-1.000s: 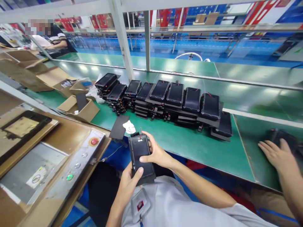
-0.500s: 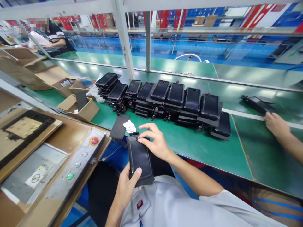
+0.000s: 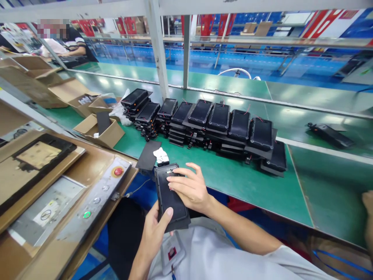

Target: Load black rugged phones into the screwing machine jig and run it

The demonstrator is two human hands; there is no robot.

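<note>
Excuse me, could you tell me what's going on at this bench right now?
A person holds a black rugged handheld device in both hands at the edge of a green workbench. The left hand supports it from below, while the right hand rests its fingers near the top end. Rows of similar devices, with thin red wires, lie stacked on the bench beyond.

Head-worn view; forward and down
</note>
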